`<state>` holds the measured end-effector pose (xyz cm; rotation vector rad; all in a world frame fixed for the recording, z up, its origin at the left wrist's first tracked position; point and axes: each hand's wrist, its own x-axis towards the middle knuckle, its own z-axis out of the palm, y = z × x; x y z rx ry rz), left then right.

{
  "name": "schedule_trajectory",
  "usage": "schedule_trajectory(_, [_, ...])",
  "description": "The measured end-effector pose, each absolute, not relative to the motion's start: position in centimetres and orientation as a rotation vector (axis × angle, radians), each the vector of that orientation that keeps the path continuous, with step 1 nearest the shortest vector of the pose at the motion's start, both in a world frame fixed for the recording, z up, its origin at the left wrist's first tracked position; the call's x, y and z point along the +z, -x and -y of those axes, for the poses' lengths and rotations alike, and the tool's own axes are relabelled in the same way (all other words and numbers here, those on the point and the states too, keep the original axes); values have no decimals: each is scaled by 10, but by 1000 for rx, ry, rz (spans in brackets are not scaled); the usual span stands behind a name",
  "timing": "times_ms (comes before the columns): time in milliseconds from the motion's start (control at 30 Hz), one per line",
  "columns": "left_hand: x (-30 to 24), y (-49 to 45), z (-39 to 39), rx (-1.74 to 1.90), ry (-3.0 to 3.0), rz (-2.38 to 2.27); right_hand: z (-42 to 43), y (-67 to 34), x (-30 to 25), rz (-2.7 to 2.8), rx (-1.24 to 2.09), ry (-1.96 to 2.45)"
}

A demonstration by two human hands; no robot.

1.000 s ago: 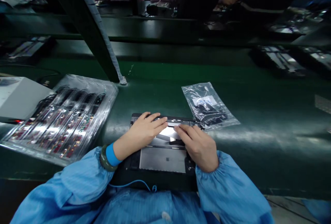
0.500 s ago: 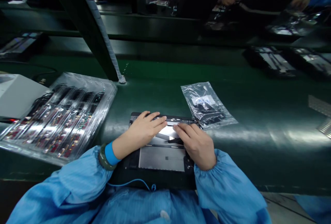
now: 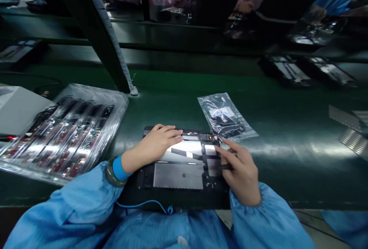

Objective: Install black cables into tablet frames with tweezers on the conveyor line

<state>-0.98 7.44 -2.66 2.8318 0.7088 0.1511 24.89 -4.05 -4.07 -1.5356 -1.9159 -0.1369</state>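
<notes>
An opened tablet [image 3: 178,176] lies in front of me with its inside showing: silver battery plates, a black strip across them and small parts along the right side. Flat on its upper left part rests my left hand [image 3: 159,141], fingers stretched out and holding nothing. My right hand [image 3: 240,168] is over the tablet's right edge, its fingertips near the small parts at the upper right corner. A slim black tool [image 3: 225,167] shows under the curled fingers of that hand; its exact kind is hard to make out.
Left stands a clear plastic tray [image 3: 120,105] of circuit boards with black cables, beside a white box [image 3: 20,107]. A clear bag [image 3: 227,117] with dark parts lies beyond the tablet. Metal strips [image 3: 355,141] are at right. Co-workers sit across the bench behind a slanted post [image 3: 94,30].
My right hand has moved right, from the tablet's middle to its right edge, uncovering the parts there. The black tool went with it. My left hand stays on the tablet.
</notes>
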Motion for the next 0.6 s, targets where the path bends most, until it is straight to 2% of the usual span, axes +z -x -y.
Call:
schedule_trajectory(133, [-20, 5, -86, 201, -2637, -848, 68, -257, -54, 1537, 49, 1801])
schedule_trajectory(267, [-23, -1, -87, 168, -2692, -952, 74, -249, -62, 1506, 200, 1858])
schedule_trajectory(433, [-25, -5, -78, 154, -2936, -659, 47, -228, -45, 1703, 1, 1730])
schedule_trajectory(600, [-21, -9, -72, 105, -2946, -699, 16, -209, -43, 1922, -92, 1834])
